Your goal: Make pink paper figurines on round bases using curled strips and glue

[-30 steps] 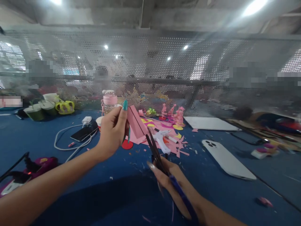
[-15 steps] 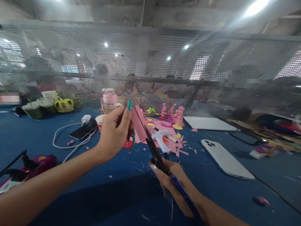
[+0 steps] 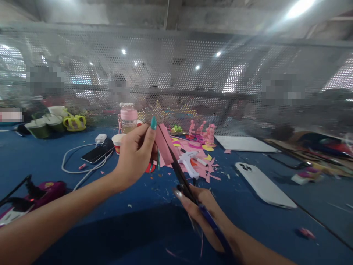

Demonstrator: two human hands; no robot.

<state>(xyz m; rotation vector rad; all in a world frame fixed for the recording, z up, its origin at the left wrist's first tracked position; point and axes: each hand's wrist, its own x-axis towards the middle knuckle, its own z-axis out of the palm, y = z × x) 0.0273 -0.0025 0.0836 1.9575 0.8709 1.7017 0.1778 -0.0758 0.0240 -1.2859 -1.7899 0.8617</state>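
Pinched in my left hand (image 3: 135, 154) is a piece of pink paper (image 3: 163, 149), tilted, with a dark slit line running down it. My right hand (image 3: 202, 209) is wrapped round a pair of scissors (image 3: 180, 176) with dark blades and blue handles. The blades reach up to the lower right part of the paper. Beyond the hands lie pink paper scraps (image 3: 208, 173), with a white glue gun (image 3: 189, 163) on top of them. Thin pink slivers dangle below my right hand.
Pink paper figures (image 3: 211, 134) stand behind the scraps. A white phone (image 3: 264, 186) lies at right, a black phone (image 3: 97, 151) with a white cable at left. A pink-lidded bottle (image 3: 128, 117), a paper cup (image 3: 118, 141), a purple power strip (image 3: 49, 193) and a perforated screen (image 3: 176, 81) surround the blue table.
The scissor blades have come closer together at the paper. My left hand and the paper have shifted very slightly to the right.
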